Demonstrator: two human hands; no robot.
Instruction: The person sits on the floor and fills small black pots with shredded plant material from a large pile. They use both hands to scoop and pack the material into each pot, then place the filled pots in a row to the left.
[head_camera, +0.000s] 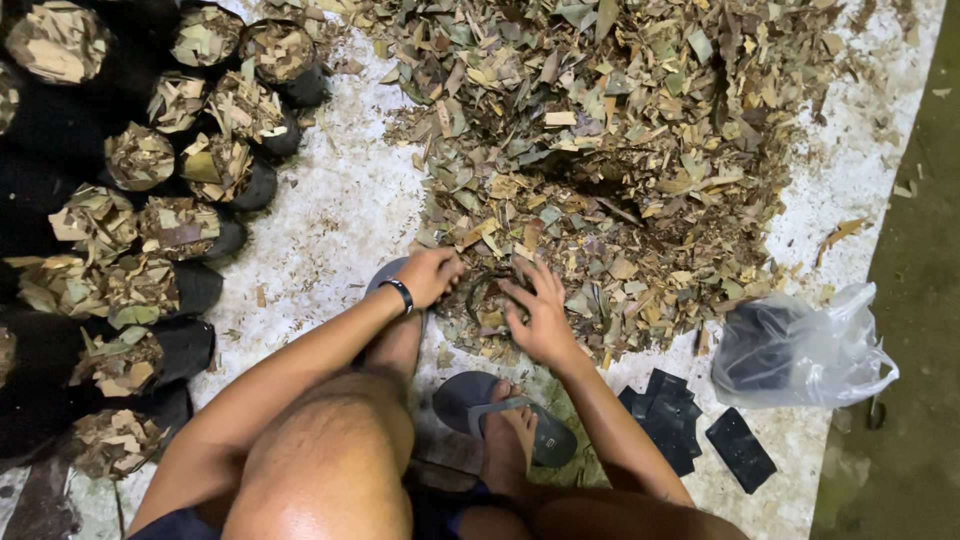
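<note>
1. The person squats on a white sheet that lies on the ground.
2. The left hand is curled at the near edge of the pile of dry chopped leaves; its fingers grip the rim of a small black bag.
3. The right hand has spread fingers and presses leaves at the same bag.
4. Filled black bags stand in rows along the left edge of the sheet.
5. Flat empty black bags lie near the right edge, beside a clear plastic bag.
</note>
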